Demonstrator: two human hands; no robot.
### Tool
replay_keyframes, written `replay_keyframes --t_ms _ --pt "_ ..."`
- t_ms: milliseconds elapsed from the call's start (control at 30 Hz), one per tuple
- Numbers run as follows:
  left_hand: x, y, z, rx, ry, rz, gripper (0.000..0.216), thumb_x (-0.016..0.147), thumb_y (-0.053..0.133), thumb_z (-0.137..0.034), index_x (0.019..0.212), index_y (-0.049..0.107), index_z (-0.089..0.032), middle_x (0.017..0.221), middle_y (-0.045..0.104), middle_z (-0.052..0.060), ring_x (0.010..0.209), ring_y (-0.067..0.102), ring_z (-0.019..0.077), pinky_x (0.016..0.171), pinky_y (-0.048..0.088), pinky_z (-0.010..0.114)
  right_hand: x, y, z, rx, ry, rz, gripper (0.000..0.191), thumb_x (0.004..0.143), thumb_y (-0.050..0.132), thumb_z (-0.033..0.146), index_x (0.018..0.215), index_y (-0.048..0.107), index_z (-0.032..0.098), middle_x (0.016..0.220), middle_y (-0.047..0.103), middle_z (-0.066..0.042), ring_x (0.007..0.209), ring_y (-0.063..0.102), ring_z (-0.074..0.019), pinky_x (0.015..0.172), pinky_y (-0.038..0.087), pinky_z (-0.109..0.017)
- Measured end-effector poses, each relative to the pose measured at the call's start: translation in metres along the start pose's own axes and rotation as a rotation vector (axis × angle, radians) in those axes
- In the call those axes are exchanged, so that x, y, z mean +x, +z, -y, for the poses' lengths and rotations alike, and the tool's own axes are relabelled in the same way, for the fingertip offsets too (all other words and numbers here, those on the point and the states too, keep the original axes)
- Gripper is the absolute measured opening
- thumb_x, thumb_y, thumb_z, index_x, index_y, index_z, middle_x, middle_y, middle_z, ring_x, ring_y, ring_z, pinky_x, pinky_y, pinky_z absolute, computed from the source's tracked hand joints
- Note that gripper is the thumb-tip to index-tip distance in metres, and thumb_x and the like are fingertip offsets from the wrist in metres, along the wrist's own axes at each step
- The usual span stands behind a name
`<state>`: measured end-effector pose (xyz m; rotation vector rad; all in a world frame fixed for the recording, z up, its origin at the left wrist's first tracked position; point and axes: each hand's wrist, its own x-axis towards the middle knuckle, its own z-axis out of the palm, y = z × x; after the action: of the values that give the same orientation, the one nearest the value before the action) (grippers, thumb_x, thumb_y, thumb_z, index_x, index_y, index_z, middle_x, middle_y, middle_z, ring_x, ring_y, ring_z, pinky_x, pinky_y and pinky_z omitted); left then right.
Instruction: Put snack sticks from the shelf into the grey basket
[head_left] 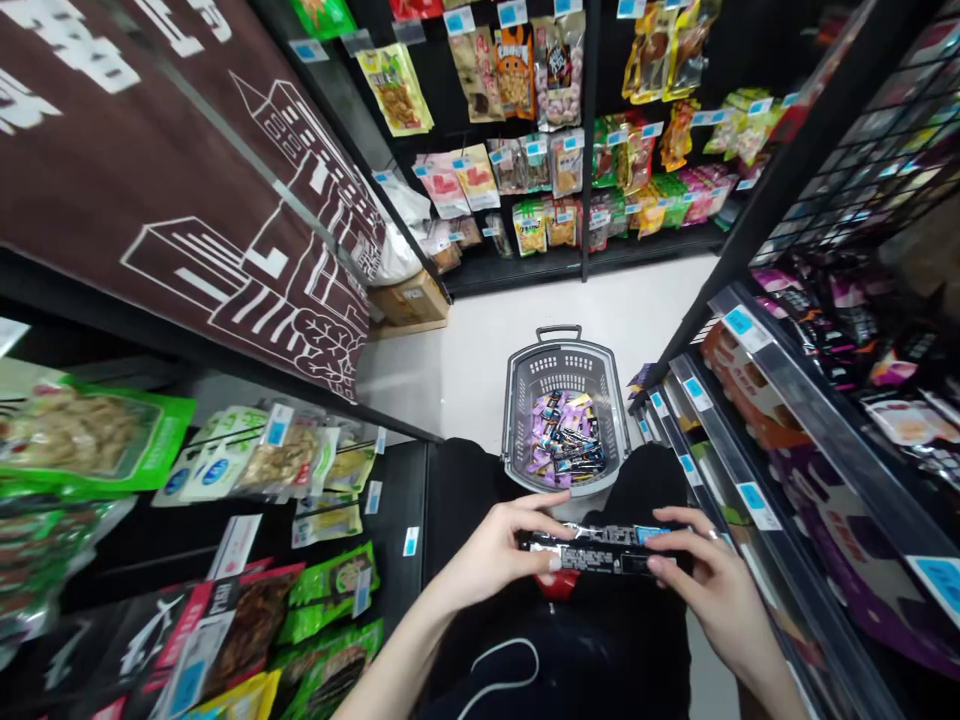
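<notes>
My left hand [499, 550] and my right hand [712, 575] hold a long black snack packet [600, 550] between them, one hand at each end, fingers pinched on it. A small red thing [556, 583] shows just under the packet near my left thumb. Beyond my hands, on the white floor, stands a grey shopping basket [517, 400] with several purple and black packets [566, 440] in it. My dark-clothed knees lie on either side of the basket's near rim.
Shelves of bagged snacks flank a narrow aisle: green and red packets [330, 590] at left, purple boxes [847, 510] at right. Hanging snack bags [525, 70] fill the far wall. A cardboard box [409, 298] sits on the floor at far left. A brown printed banner [187, 180] hangs above left.
</notes>
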<state>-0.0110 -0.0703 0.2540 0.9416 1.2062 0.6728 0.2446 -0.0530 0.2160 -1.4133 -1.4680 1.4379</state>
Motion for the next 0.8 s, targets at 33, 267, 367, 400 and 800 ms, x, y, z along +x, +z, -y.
replay_keyframes --t_ms 33,267,367,400,800 --pt "0.001 0.0 0.001 -0.01 -0.002 0.0 0.024 0.066 0.07 -0.025 0.089 0.073 -0.019 0.139 0.042 0.012 0.078 0.066 0.0203 0.06 0.056 0.029 0.002 0.0 0.0 -0.006 0.005 0.01 0.018 0.072 0.066 0.039 0.074 0.072 0.022 0.109 0.054 -0.012 0.092 0.057 -0.0274 0.057 0.055 -0.031" --pt "0.009 0.0 0.003 -0.043 0.01 -0.065 0.014 0.069 0.066 -0.022 0.079 0.074 -0.017 0.137 0.045 0.011 0.053 0.061 0.009 0.051 0.053 0.026 0.006 -0.001 0.002 0.041 0.018 0.108 0.021 0.079 0.059 0.039 0.079 0.071 0.022 0.115 0.051 -0.011 0.073 0.06 -0.0174 0.057 0.054 -0.029" --pt "0.011 -0.002 -0.001 -0.015 0.032 -0.097 0.014 0.068 0.065 -0.021 0.077 0.075 -0.018 0.137 0.045 0.01 0.057 0.063 0.0108 0.056 0.053 0.028 0.006 -0.003 0.006 0.076 -0.01 0.13 0.021 0.08 0.058 0.038 0.082 0.071 0.022 0.125 0.047 -0.011 0.09 0.06 -0.0228 0.063 0.054 -0.03" --pt "0.011 -0.001 -0.002 0.013 0.044 -0.112 0.013 0.067 0.065 -0.021 0.075 0.075 -0.018 0.137 0.045 0.01 0.063 0.064 0.0136 0.059 0.053 0.029 0.006 -0.001 0.008 0.063 -0.022 0.126 0.021 0.079 0.059 0.038 0.08 0.071 0.021 0.125 0.048 -0.012 0.092 0.059 -0.0236 0.065 0.054 -0.031" --pt "0.021 0.02 -0.007 0.229 0.244 -0.609 0.04 0.052 0.076 -0.02 0.051 0.036 -0.018 0.085 0.062 0.004 0.084 0.058 0.0202 0.076 0.045 0.031 0.016 0.04 0.023 -0.285 -0.183 -0.26 0.031 0.069 0.068 0.038 0.058 0.044 0.022 0.079 0.056 -0.004 0.075 0.056 -0.0213 0.068 0.044 -0.033"
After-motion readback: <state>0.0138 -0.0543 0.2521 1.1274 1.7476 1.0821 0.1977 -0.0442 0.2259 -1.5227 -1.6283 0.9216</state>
